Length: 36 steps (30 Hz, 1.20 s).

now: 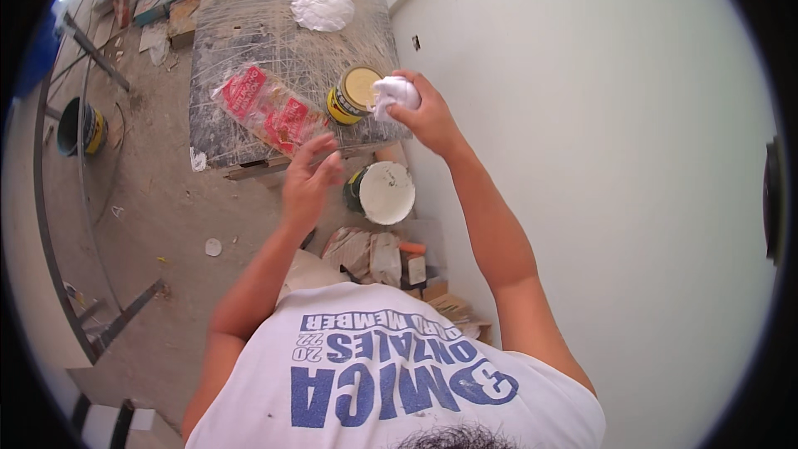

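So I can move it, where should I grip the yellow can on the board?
Grip the can around its round wall, probably from the near side: it stands upright with that wall exposed, while the right hand, holding a white wad, crowds its right.

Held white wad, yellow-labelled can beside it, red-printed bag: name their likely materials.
Held white wad: probably cloth, soft and matt, from its folds.
Yellow-labelled can: likely metal, smooth printed wall, from its rigid round rim.
Red-printed bag: seemingly thin glossy plastic, from its crinkles and see-through patches.
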Available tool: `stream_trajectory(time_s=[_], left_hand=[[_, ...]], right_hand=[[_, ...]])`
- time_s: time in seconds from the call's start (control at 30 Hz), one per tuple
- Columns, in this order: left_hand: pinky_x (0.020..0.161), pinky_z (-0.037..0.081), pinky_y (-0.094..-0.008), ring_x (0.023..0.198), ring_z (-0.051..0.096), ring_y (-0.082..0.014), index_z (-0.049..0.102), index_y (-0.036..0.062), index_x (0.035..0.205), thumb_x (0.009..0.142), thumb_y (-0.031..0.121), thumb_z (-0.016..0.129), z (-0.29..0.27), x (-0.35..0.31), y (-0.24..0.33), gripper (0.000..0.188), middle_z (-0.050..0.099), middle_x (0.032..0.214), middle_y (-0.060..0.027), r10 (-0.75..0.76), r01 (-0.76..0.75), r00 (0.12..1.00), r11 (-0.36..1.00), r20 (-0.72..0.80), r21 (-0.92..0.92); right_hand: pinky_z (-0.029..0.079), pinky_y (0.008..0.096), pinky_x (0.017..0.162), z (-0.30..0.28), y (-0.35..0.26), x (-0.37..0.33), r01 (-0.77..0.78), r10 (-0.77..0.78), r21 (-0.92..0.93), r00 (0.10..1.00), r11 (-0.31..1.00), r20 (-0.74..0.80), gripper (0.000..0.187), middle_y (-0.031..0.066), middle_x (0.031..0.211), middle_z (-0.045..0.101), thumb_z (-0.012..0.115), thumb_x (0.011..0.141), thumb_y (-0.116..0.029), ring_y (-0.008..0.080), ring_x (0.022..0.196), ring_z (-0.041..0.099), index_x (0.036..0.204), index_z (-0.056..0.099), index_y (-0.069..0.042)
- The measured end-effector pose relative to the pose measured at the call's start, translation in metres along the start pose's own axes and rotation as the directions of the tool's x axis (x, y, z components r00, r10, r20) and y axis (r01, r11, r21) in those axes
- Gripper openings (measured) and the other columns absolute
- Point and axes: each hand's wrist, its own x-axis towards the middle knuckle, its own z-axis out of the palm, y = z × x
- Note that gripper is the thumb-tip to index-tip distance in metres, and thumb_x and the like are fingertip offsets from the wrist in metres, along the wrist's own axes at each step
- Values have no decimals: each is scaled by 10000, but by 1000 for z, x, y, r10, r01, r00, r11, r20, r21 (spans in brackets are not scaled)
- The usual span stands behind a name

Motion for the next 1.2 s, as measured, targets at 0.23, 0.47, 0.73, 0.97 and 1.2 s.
stream_trajectory(time_s=[0.23,0.47,0.73,0.97,1.2], left_hand=[[665,530,-245,784,597,-71,650,59,1266,982,90,633,-135,-57,-37,286,632,1097,-32,-132,178,949,974,-286,141],[636,515,-221,749,577,-49,675,68,1225,983,117,637,-180,-74,-26,250,633,1014,0,-110,172,909,977,-401,124],[883,576,-362,1075,654,-173,501,63,1438,961,399,710,-50,3,43,620,595,1323,-88,-240,288,946,930,216,-230],[1107,422,-391,1327,511,-190,435,93,1453,919,318,782,52,-10,15,675,536,1399,-42,-202,471,827,760,525,-449],[955,513,-329,1129,621,-156,506,71,1358,815,-2,789,45,-3,-23,617,632,1224,-30,-103,143,908,987,407,-70]], right_hand=[[534,397,938,22,11,91,30,46,-301,969,953,243,410,203,1102,696,712,800,-122,338,1048,669,1205,693,-65],[538,439,920,44,25,97,219,-58,-529,951,820,304,353,257,1088,682,672,772,-72,417,1022,654,1120,730,-42],[525,365,970,37,-28,16,-29,-26,239,975,971,222,446,116,1168,640,731,852,-50,219,1111,633,1281,608,-50],[429,430,1113,81,-10,-93,139,-14,388,951,911,-309,581,145,1464,513,742,866,1,315,1342,519,1357,448,-100],[397,434,1147,19,-6,-144,171,-173,29,982,985,78,646,167,1587,388,716,848,30,388,1493,339,1420,460,-128]])
